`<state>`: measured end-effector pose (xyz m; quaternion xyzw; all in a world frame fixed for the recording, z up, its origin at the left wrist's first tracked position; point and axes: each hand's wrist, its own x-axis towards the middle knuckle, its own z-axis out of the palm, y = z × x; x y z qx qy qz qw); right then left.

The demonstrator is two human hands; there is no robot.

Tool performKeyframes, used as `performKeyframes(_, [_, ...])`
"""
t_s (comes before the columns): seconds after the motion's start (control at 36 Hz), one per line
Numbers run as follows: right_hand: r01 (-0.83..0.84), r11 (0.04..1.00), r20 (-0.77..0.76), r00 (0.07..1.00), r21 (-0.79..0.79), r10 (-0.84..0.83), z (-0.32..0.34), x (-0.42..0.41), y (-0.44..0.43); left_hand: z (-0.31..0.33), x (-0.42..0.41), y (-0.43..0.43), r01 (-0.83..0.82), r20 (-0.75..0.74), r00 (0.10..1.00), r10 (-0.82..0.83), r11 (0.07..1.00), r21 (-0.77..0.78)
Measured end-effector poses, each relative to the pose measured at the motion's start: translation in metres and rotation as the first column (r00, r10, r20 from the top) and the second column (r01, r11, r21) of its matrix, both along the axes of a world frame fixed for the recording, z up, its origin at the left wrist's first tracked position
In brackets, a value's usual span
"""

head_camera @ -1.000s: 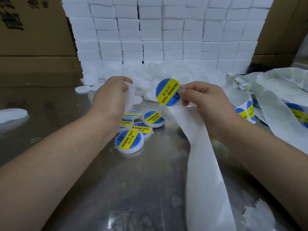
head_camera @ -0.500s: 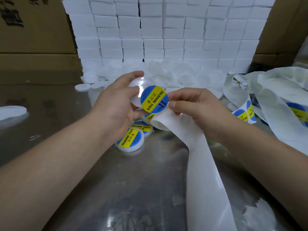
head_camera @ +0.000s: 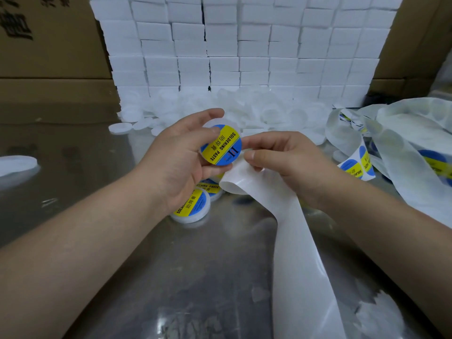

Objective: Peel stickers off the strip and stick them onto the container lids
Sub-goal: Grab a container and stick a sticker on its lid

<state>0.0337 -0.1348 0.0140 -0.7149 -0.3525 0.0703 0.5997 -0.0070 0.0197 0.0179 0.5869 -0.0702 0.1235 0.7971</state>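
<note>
Steel tabletop (head_camera: 146, 277), shiny and scuffed, fills the foreground. Behind it stands a wall of white boxes (head_camera: 244, 45), flanked by brown cartons (head_camera: 49, 45). At its foot lies a heap of bare white lids (head_camera: 269, 111). Spent and unspent strip (head_camera: 403, 133) is piled at the right, and one long white backing strip (head_camera: 300, 253) runs down toward the camera.

Now the hands, up over the middle of the table. The left hand (head_camera: 178, 162) grasps a lid (head_camera: 211, 123), fingers curled round its rim, thumb on top. The right hand (head_camera: 288, 162) pinches the curled end of the backing strip, its fingertip just touching the edge of the blue-and-yellow sticker (head_camera: 221, 146). That sticker sits face up on the held lid, so this looks like the sticking step, nearly done.

Next, I'd judge: press it flat with no bubbles, set the lid down by the finished lids (head_camera: 193, 210) below the left hand, then feed the strip on to the next sticker.
</note>
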Motion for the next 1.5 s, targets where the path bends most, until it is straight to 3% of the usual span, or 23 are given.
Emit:
performKeyframes(1.06, [0.115,0.993,0.007,0.993,-0.004,-0.115,0.001,0.000,0.001,-0.005,0.000,-0.001,-0.071,0.059,0.996,0.064,0.990,0.125])
performKeyframes(1.17, [0.197,0.980,0.036,0.980,-0.017,-0.196,0.000,0.002,0.001,-0.005,-0.001,-0.003,-0.181,0.142,0.977,0.157,0.968,0.176])
performKeyframes(1.31, [0.407,0.911,0.096,0.911,-0.061,-0.401,0.000,0.007,-0.003,0.008,-0.002,0.004,-0.271,0.191,0.947,0.258,0.962,0.045])
performKeyframes(1.42, [0.410,0.912,0.117,0.907,-0.016,-0.405,0.003,0.006,-0.002,0.001,-0.006,-0.005,-0.255,0.171,0.959,0.225,0.950,0.182])
performKeyframes(1.5, [0.293,0.955,0.179,0.943,-0.042,-0.282,0.003,0.001,-0.001,-0.005,-0.009,-0.013,-0.216,0.136,0.973,0.185,0.939,0.270])
